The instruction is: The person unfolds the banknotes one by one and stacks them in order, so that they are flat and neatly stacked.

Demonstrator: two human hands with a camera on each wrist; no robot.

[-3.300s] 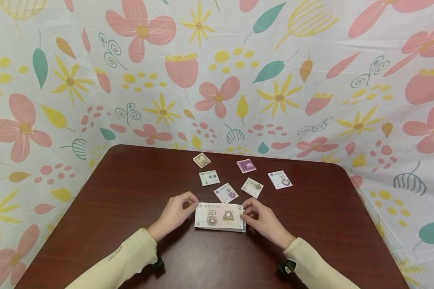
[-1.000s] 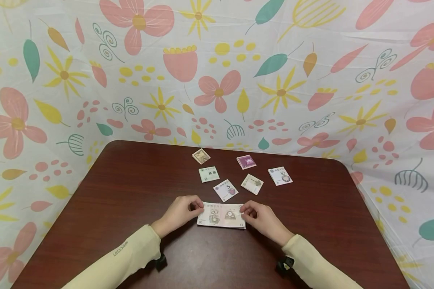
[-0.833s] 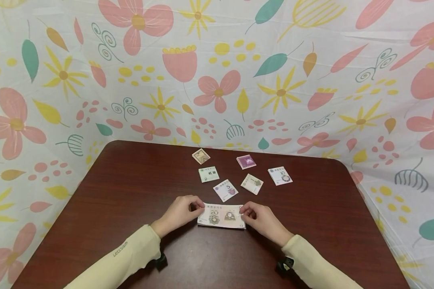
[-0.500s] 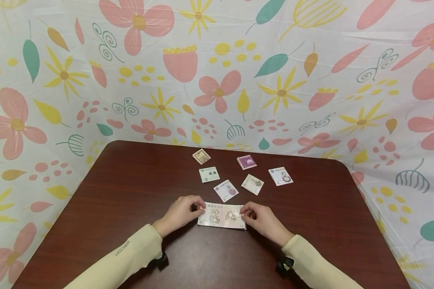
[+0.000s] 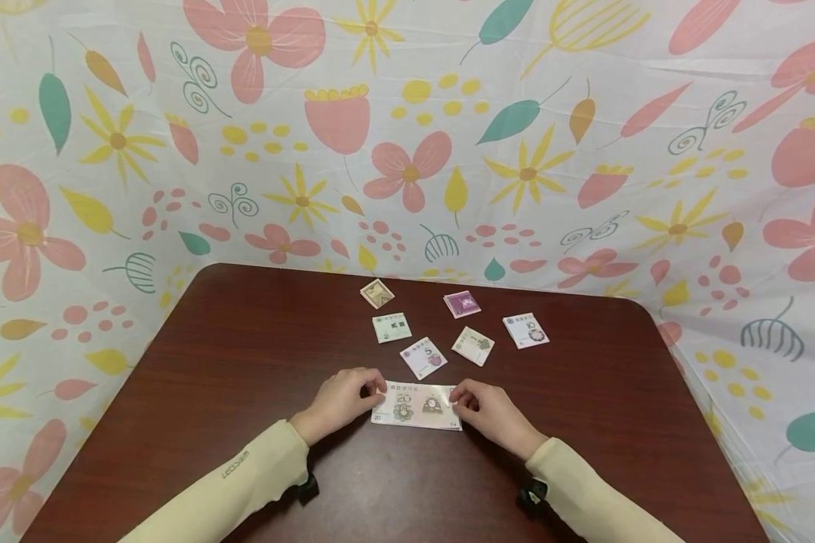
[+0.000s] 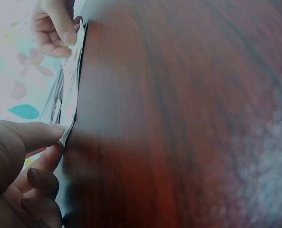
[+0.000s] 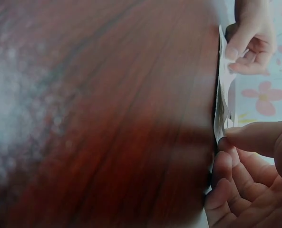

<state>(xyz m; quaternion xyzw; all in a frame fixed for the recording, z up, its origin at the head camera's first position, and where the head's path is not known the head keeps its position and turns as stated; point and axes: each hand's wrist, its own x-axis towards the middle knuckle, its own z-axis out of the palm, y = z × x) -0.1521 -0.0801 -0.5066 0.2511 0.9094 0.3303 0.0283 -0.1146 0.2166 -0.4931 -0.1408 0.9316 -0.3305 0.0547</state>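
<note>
A thin stack of paper banknotes (image 5: 417, 408), the top one printed with 20, lies lengthwise between my hands. My left hand (image 5: 342, 401) pinches its left end between thumb and fingers. At the opposite end, my right hand (image 5: 494, 415) pinches the notes the same way. Seen edge-on in the left wrist view, the notes (image 6: 72, 90) are slightly wavy, close over the table, with loose layers behind. The right wrist view shows the thumb of the right hand (image 7: 255, 166) on top of the notes' (image 7: 222, 97) near end, fingers beneath.
Beyond the stack, several small folded notes lie spread on the dark wooden table (image 5: 244, 339): a 5 note (image 5: 424, 358), a 1 note (image 5: 473, 346), a 2 note (image 5: 392, 327), a 10 note (image 5: 526, 331), a purple note (image 5: 462, 304) and a brown note (image 5: 377, 293). A flowered cloth (image 5: 407, 113) hangs behind.
A lower layer stuck out under the top note at first; the edges now line up more closely. My left hand has shifted slightly right. Both hands keep their pinch.
</note>
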